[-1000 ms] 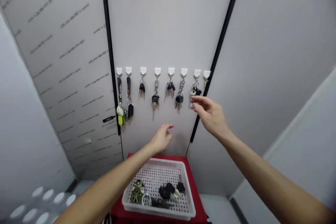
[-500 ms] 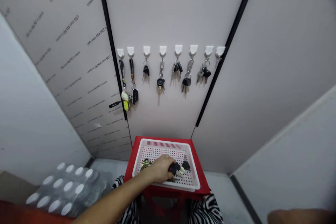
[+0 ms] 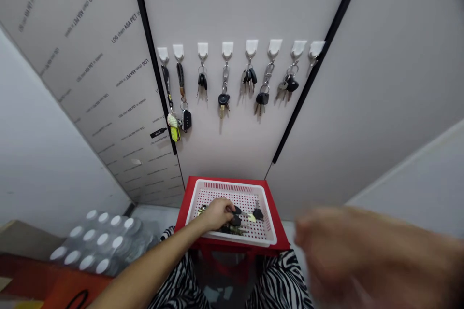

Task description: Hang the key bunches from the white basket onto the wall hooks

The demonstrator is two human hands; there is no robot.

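1. The left grip (image 3: 216,213) is low inside the basket, fingers curled, its fingertips at a black-headed key (image 3: 237,210). Whether they have pinched that key or only touch it, I cannot tell.
2. This key lies just right of the fingertips, its blade pointing away from the hand to the right.
3. A second black-headed key (image 3: 236,221) sits just below the first, close against the hand.
4. Further right, near but apart from the fingers, lie a pale yellowish piece (image 3: 252,217) and, beside it, another black key head (image 3: 258,214).
5. Below the hand, dull brass-coloured keys (image 3: 236,231) lie in a heap; a brass-toned piece (image 3: 202,209) shows left of the wrist.
6. All these rest in the white perforated basket (image 3: 228,186), set on a red stool (image 3: 280,232) between knees in zebra-striped trousers (image 3: 282,280).
7. The right grip (image 3: 326,246) is well right of the basket, too blurred to tell open from closed.
8. Beyond, a row of white hooks (image 3: 227,49) runs along the wall, with key sets (image 3: 224,100) hanging beneath.
9. White-capped bottles (image 3: 103,239) stand packed at lower left.
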